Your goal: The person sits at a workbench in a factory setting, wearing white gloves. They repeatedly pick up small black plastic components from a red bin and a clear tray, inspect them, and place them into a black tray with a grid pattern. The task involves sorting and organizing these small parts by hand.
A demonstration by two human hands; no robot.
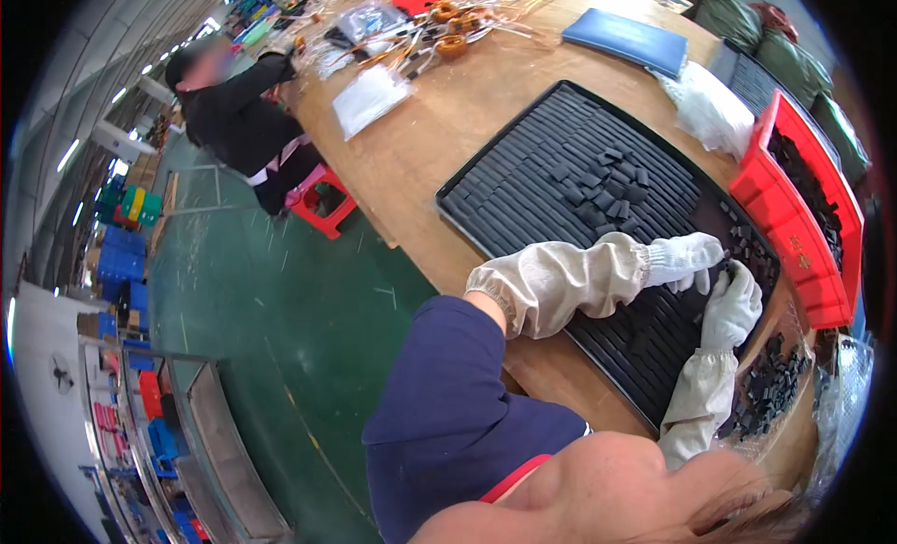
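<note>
Pinching small black blocks, your left hand (687,259) and right hand (733,306) meet over the tray (505,184). Most grooves look unfilled; loose blocks (771,385) wait beside it.

- Hands: the left hand (687,259) and right hand (732,306) wear white gloves with beige sleeve covers.
- Ribbed tray (523,184): black.
- Small blocks (603,184): dark grey.
- Crate (794,221): red.
- Bench (448,123): light brown wood.
- Folder (624,39): blue.

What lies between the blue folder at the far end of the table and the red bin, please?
In the head view, a white plastic bag lies on the wooden table between the blue folder and the red bin.
</note>
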